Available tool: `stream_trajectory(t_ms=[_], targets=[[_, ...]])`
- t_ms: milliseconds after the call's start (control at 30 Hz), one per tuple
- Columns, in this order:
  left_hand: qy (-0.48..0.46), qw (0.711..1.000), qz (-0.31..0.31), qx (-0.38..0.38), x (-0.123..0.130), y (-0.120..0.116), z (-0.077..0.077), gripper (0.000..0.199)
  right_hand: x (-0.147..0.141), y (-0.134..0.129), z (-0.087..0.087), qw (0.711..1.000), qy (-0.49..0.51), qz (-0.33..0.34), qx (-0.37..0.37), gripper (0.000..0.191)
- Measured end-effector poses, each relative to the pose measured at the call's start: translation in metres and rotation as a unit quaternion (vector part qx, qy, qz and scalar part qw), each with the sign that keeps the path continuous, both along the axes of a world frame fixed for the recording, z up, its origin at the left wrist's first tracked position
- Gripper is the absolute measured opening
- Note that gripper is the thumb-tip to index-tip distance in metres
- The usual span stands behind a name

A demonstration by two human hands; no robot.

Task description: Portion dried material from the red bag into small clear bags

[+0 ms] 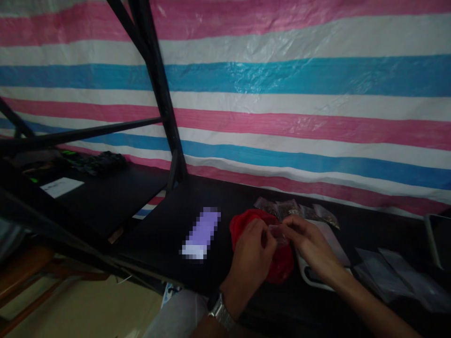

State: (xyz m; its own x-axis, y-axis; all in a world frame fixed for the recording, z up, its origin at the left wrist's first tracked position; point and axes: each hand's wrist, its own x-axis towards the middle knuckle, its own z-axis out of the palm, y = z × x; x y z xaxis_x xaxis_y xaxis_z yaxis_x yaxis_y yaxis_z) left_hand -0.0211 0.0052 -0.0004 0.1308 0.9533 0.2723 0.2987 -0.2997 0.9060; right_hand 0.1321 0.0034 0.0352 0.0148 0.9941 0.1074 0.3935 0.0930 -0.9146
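Observation:
My left hand (251, 256) and my right hand (310, 244) meet over a dark table (169, 220), both pinching a small clear plastic bag (278, 234) between their fingertips. Under them lies a red cloth or pouch (282, 265). A metal watch (222, 312) is on my left wrist. Just behind the hands lie several small clear packets with dark contents (292, 209). What the held bag contains is too dim to tell.
A blurred-out purple rectangle (201, 233) lies left of the hands. Empty clear bags (394, 274) lie at the right, a white tray-like object (317, 277) under my right hand. A black metal frame (158, 89) stands left; a striped tarp (299, 94) hangs behind.

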Motion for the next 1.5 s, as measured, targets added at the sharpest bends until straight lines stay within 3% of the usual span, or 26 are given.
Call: stream_trajectory(t_ms=[100,200,333,433,633,833,1000,1100,1167,1233,1333,1500], targets=[[0.027,0.999,0.006,0.041,-0.004,0.001,0.003,0.017,-0.001,0.001,0.001,0.992,-0.084,-0.028,0.088,0.022],[-0.053,0.998,-0.012,0.037,-0.007,0.003,0.007,0.016,0.0,0.003,0.002,0.979,-0.143,-0.027,0.141,0.018],[-0.232,0.966,-0.009,-0.112,-0.009,0.006,0.005,0.018,-0.001,0.0,-0.001,0.994,-0.035,0.041,0.094,0.021],[-0.268,0.949,0.021,-0.163,-0.01,0.005,-0.001,0.026,-0.007,-0.005,-0.008,0.992,-0.005,0.098,0.079,0.024],[-0.306,0.918,0.049,-0.247,-0.008,-0.004,-0.012,0.038,-0.013,0.0,-0.028,0.998,0.01,0.061,0.023,0.024],[-0.305,0.914,0.115,-0.242,-0.011,-0.005,-0.022,0.02,-0.005,0.011,-0.034,0.994,0.026,0.08,-0.075,0.023],[-0.308,0.915,0.088,-0.244,-0.018,-0.014,-0.021,0.035,-0.024,0.005,-0.028,0.986,0.085,0.108,-0.093,0.035],[-0.303,0.92,0.037,-0.247,-0.024,-0.014,-0.02,0.045,-0.035,0.008,-0.02,0.99,-0.029,0.136,-0.038,0.033],[-0.287,0.934,0.045,-0.208,-0.03,-0.009,-0.02,0.044,-0.036,0.018,-0.016,0.98,-0.177,0.088,0.018,0.035],[-0.269,0.946,0.077,-0.166,-0.037,-0.004,-0.02,0.039,-0.035,0.03,-0.016,0.963,-0.265,0.046,0.032,0.032],[-0.249,0.952,0.101,-0.146,-0.045,0.002,-0.019,0.034,-0.036,0.043,-0.022,0.947,-0.316,0.048,0.011,0.017],[-0.223,0.957,0.121,-0.141,-0.051,0.005,-0.023,0.035,-0.041,0.048,-0.029,0.924,-0.377,0.064,0.013,0.016]])
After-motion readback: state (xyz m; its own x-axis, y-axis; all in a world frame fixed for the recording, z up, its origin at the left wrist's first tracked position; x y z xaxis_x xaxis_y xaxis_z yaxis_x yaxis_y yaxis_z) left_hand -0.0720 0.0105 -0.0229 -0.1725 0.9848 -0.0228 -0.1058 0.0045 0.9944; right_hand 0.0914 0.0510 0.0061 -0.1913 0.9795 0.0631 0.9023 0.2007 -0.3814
